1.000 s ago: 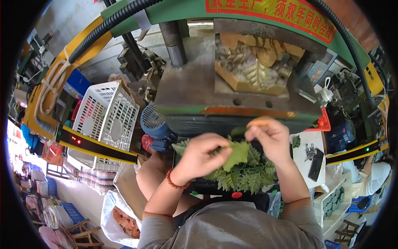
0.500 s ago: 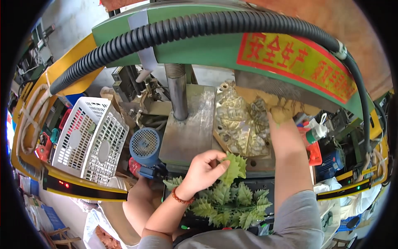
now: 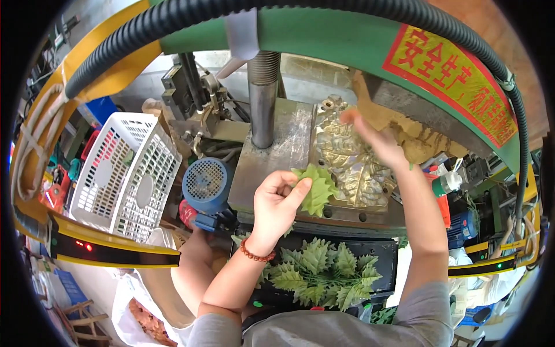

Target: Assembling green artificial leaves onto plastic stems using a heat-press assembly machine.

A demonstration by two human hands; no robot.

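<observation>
My left hand (image 3: 278, 203), with a beaded bracelet at the wrist, pinches a green toothed artificial leaf (image 3: 319, 194) between thumb and fingers. The leaf hangs by the near edge of a metal mold (image 3: 350, 165) with leaf-shaped relief. Over the upper right part of that mold is my right hand (image 3: 378, 143), its fingers smeared by motion. Whether it holds anything cannot be made out. Below my hands, a bunch of similar green leaves (image 3: 324, 269) lies on a black tray (image 3: 384, 254).
A steel post (image 3: 263, 110) rises from the press bed (image 3: 283, 130) left of the mold. A green press beam (image 3: 324, 40) and a black corrugated hose arch above. Yellow-black sensor bars (image 3: 115, 248) flank both sides. A white basket (image 3: 118, 185) and a blue motor (image 3: 206, 185) are at left.
My right hand has swung from beside the mold's right edge to over the mold. My left hand has moved slightly forward with the leaf. The whole view has shifted a little.
</observation>
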